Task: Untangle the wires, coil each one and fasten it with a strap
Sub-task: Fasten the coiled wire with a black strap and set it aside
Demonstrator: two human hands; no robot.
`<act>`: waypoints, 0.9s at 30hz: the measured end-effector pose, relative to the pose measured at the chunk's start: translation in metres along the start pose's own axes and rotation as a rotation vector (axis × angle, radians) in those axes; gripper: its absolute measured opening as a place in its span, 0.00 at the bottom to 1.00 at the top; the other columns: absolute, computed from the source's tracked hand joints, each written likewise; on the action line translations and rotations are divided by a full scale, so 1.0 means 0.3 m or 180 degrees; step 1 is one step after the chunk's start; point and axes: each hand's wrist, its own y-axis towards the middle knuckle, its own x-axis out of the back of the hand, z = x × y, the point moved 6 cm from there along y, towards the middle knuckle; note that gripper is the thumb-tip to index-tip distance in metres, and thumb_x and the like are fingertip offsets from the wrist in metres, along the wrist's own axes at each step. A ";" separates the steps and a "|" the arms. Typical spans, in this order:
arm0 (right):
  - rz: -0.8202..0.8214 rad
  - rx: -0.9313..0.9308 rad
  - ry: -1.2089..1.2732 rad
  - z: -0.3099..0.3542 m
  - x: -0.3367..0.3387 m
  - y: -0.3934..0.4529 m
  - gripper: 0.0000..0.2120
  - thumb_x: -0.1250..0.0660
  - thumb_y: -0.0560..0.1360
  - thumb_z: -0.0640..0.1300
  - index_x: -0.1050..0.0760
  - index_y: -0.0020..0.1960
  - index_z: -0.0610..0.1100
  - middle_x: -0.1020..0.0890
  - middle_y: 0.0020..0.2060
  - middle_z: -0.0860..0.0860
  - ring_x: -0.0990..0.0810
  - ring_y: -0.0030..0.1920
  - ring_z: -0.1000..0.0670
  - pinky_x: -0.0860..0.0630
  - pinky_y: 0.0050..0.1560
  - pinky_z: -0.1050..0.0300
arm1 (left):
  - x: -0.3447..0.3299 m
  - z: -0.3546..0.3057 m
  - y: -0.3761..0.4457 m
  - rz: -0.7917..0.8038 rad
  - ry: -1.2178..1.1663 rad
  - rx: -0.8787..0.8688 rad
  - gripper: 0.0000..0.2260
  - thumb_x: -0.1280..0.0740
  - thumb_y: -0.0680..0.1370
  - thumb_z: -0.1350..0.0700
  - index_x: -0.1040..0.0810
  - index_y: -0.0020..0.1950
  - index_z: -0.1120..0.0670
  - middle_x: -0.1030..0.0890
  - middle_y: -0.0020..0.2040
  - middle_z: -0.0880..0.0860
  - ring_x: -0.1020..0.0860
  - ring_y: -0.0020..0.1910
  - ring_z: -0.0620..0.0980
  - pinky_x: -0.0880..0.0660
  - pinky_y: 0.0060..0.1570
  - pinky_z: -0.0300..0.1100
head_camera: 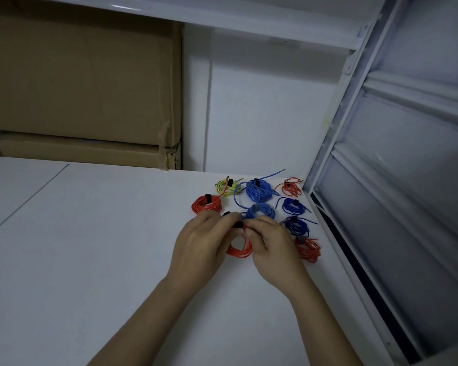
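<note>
Near the table's [90,233] far right corner, eight strapped coils [259,190] lay finished. My left hand [201,241] and right hand [271,244] pinched a black strap [239,224] round a red coil [239,250], seemingly the last.

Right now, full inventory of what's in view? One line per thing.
red coils: 4, red; one far left of the group, one far right, one near right, one in the hands
blue coils: 4, two lighter, two darker; middle and right
yellow-green coil: 1, far left
black strap: 1, at the held coil's top
table: 1, white
cardboard boxes: 2, brown, stacked behind the table
hands: left, right, both gripping the held coil
</note>
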 end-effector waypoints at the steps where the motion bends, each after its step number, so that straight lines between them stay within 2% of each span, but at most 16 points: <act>1: 0.0032 -0.0012 0.0044 0.002 0.001 0.000 0.12 0.40 0.79 0.37 0.20 0.57 0.44 0.21 0.48 0.51 0.26 0.51 0.58 0.32 0.53 0.73 | 0.000 -0.002 -0.003 -0.0076 0.0000 -0.0048 0.05 0.38 0.80 0.52 0.28 0.54 0.51 0.20 0.38 0.51 0.26 0.41 0.51 0.29 0.36 0.45; 4: 0.0151 -0.0139 0.0155 0.000 -0.001 0.004 0.13 0.40 0.79 0.37 0.20 0.58 0.45 0.22 0.48 0.53 0.23 0.51 0.54 0.27 0.54 0.61 | 0.002 0.000 -0.008 -0.0205 0.0071 -0.0046 0.06 0.36 0.78 0.54 0.29 0.54 0.53 0.20 0.38 0.53 0.26 0.42 0.51 0.29 0.36 0.46; 8: 0.0195 -0.0353 0.0312 -0.012 -0.016 0.008 0.13 0.40 0.79 0.37 0.20 0.58 0.46 0.23 0.45 0.57 0.23 0.50 0.55 0.25 0.53 0.60 | -0.005 0.034 0.004 -0.0103 0.0395 -0.0065 0.12 0.31 0.75 0.55 0.29 0.56 0.53 0.20 0.48 0.55 0.27 0.48 0.54 0.25 0.38 0.48; 11: 0.0194 -0.0405 0.0412 -0.013 -0.026 0.011 0.11 0.40 0.79 0.36 0.20 0.53 0.43 0.19 0.44 0.52 0.21 0.48 0.52 0.24 0.52 0.52 | -0.005 0.037 0.010 -0.0078 0.0459 -0.0287 0.12 0.27 0.72 0.60 0.24 0.53 0.54 0.20 0.52 0.56 0.26 0.51 0.55 0.26 0.38 0.47; 13: 0.0196 -0.0416 0.0394 -0.017 -0.029 0.014 0.10 0.40 0.79 0.36 0.20 0.51 0.42 0.19 0.43 0.50 0.22 0.47 0.51 0.24 0.50 0.49 | -0.010 0.043 0.011 0.0055 0.0471 -0.0383 0.11 0.25 0.70 0.60 0.19 0.52 0.55 0.18 0.51 0.53 0.23 0.50 0.54 0.25 0.38 0.46; 15: 0.0179 -0.0405 0.0317 -0.024 -0.024 0.017 0.10 0.40 0.79 0.38 0.20 0.50 0.42 0.21 0.42 0.51 0.23 0.45 0.52 0.25 0.49 0.53 | -0.017 0.048 0.011 0.0236 0.0426 -0.0392 0.09 0.28 0.73 0.55 0.17 0.52 0.56 0.17 0.49 0.52 0.21 0.48 0.53 0.24 0.37 0.45; 18: 0.0140 -0.0330 -0.0060 -0.041 -0.022 0.015 0.10 0.40 0.80 0.39 0.20 0.54 0.42 0.25 0.44 0.53 0.28 0.47 0.56 0.33 0.46 0.66 | -0.039 0.042 0.017 0.0581 0.0274 -0.0291 0.13 0.36 0.75 0.50 0.16 0.51 0.55 0.16 0.44 0.51 0.19 0.41 0.52 0.23 0.35 0.40; 20: 0.0125 -0.0314 -0.0146 -0.055 -0.022 0.006 0.10 0.39 0.79 0.39 0.20 0.54 0.42 0.24 0.44 0.52 0.26 0.47 0.55 0.34 0.44 0.72 | -0.055 0.039 0.019 0.0764 0.0173 -0.0060 0.13 0.37 0.75 0.50 0.16 0.48 0.53 0.16 0.41 0.49 0.19 0.38 0.50 0.24 0.32 0.38; 23: -0.0229 -0.0565 0.0238 -0.102 -0.008 -0.016 0.07 0.33 0.76 0.39 0.18 0.52 0.43 0.19 0.43 0.55 0.20 0.46 0.56 0.25 0.48 0.67 | -0.089 0.058 0.021 0.1000 -0.0137 0.0517 0.08 0.31 0.75 0.51 0.17 0.49 0.52 0.18 0.42 0.48 0.21 0.41 0.49 0.25 0.34 0.41; 25: -0.0503 -0.0832 0.0637 -0.139 0.002 -0.042 0.08 0.29 0.73 0.40 0.17 0.52 0.45 0.18 0.42 0.59 0.19 0.45 0.58 0.22 0.47 0.63 | -0.130 0.075 0.005 0.1277 -0.0254 0.0844 0.09 0.32 0.77 0.48 0.19 0.53 0.51 0.20 0.45 0.47 0.23 0.45 0.47 0.27 0.39 0.41; 27: -0.0556 -0.0764 0.0573 -0.152 -0.003 -0.068 0.09 0.29 0.73 0.40 0.18 0.53 0.47 0.18 0.44 0.59 0.19 0.46 0.58 0.22 0.47 0.64 | -0.158 0.081 -0.001 0.1407 -0.0187 0.1031 0.10 0.34 0.77 0.46 0.21 0.54 0.50 0.20 0.48 0.46 0.24 0.46 0.45 0.30 0.40 0.39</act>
